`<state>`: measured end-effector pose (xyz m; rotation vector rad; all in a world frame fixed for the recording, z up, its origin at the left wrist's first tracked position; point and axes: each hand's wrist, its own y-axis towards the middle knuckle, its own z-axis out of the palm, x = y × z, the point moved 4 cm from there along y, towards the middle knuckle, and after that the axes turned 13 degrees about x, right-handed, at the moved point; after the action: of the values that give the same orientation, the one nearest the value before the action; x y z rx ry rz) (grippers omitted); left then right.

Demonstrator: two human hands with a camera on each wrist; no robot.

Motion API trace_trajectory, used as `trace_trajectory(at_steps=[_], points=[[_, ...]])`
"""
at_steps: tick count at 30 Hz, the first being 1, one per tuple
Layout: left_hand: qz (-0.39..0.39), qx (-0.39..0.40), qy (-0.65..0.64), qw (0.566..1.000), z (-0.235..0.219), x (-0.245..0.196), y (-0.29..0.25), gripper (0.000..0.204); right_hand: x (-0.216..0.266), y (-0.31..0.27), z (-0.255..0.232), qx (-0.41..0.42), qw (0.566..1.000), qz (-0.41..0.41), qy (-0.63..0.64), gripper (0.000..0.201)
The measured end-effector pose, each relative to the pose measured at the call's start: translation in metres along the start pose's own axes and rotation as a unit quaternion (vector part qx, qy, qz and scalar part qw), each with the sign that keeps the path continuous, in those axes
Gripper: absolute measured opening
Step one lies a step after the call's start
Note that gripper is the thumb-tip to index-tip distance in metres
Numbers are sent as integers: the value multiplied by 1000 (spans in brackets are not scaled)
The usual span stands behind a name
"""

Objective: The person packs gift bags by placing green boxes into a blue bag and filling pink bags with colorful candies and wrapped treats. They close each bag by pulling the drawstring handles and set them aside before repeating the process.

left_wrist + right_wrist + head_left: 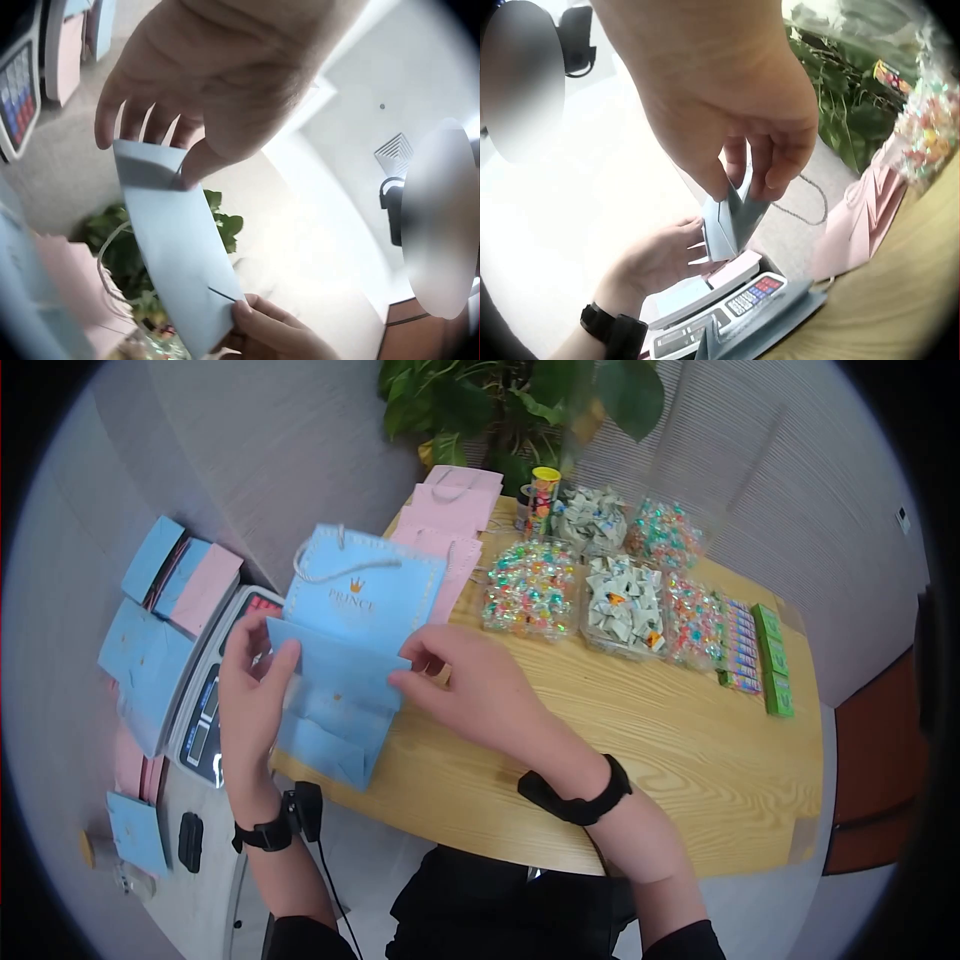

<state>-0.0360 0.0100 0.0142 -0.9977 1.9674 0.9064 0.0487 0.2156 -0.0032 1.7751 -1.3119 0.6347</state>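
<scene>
In the head view both hands are at a light blue paper bag (335,678) with folds and a small gold crown. My left hand (255,695) pinches its left end, thumb on the near face and fingers behind. At the right end, my right hand (480,680) pinches the edge between thumb and fingers. The left wrist view shows the bag's pale blue panel (169,232) stretched between the two hands, with a short slit-like line near the right fingertips. Just behind is another blue bag (365,585), printed PRINCE with a crown, its rope handle (345,570) flopped over its front.
Pink bags (450,510) stand at the table's back left. Candy tubs (530,585), wrapped sweets (622,605), candy rolls (740,645) and green boxes (773,660) line the back and right. A scale (205,710) and more blue bags (150,660) lie left.
</scene>
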Motion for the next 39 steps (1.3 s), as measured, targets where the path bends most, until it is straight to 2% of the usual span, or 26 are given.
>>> trace_trajectory(at_steps=[2, 3, 4, 5, 7, 8, 10, 12, 14, 15, 17, 19, 21, 22, 25, 26, 28, 33, 35, 36, 38, 39], points=[[21, 0, -46, 999, 21, -28, 4, 36, 5, -11, -23, -41, 999, -24, -10, 20], [64, -19, -28, 997, 36, -48, 10, 39, 9, -16, -37, -73, 996, -53, -21, 20], [108, -38, -12, 993, 52, -69, 17, 41, 9, -22, -50, -72, 996, -54, -24, 20], [109, -39, -16, 993, 72, -87, 23, 41, 8, -30, -66, -98, 994, -27, -43, 20], [119, -44, -169, 977, 108, -118, 38, 37, 1, -45, -101, -143, 987, 23, -73, 21], [128, -43, -178, 975, 124, -124, 48, 37, -1, -53, -116, -148, 985, 22, -84, 21], [170, 4, -256, 952, 162, -133, 71, 39, -16, -69, -150, -136, 979, 139, -65, 21], [186, 15, -239, 953, 197, -144, 83, 36, -32, -90, -182, -125, 974, 163, -91, 22], [188, 59, -145, 970, 232, -148, 95, 32, -45, -109, -203, -59, 966, 224, -115, 23], [170, 99, -176, 964, 251, -147, 97, 30, -50, -117, -214, -66, 964, 232, -113, 23], [158, 131, -175, 963, 275, -147, 100, 31, -58, -130, -223, 40, 942, 283, -176, 20], [138, 166, -172, 961, 297, -142, 99, 33, -61, -135, -227, 41, 937, 301, -174, 21], [118, 137, -132, 975, 303, -139, 100, 36, -64, -134, -228, 48, 922, 317, -216, 22], [115, 149, -130, 973, 306, -137, 101, 36, -66, -132, -226, 44, 921, 326, -208, 22], [125, 66, -95, 985, 296, -141, 99, 40, -63, -123, -219, 45, 913, 314, -255, 21], [129, 86, -95, 983, 297, -141, 99, 40, -66, -124, -214, 33, 911, 329, -248, 21], [89, 105, -178, 974, 292, -133, 106, 38, -67, -116, -208, 17, 919, 295, -261, 22], [61, 118, -221, 966, 278, -121, 121, 34, -73, -103, -201, 25, 917, 297, -263, 22], [54, 126, -246, 959, 271, -125, 122, 32, -68, -103, -209, -1, 957, 259, -132, 27], [55, 117, -250, 960, 266, -127, 123, 32, -66, -103, -212, 5, 957, 255, -138, 27], [32, 144, -263, 953, 259, -129, 122, 30, -58, -109, -232, -203, 956, 209, -30, 36], [33, 134, -268, 953, 255, -129, 123, 30, -54, -111, -238, -234, 948, 209, -51, 43]])
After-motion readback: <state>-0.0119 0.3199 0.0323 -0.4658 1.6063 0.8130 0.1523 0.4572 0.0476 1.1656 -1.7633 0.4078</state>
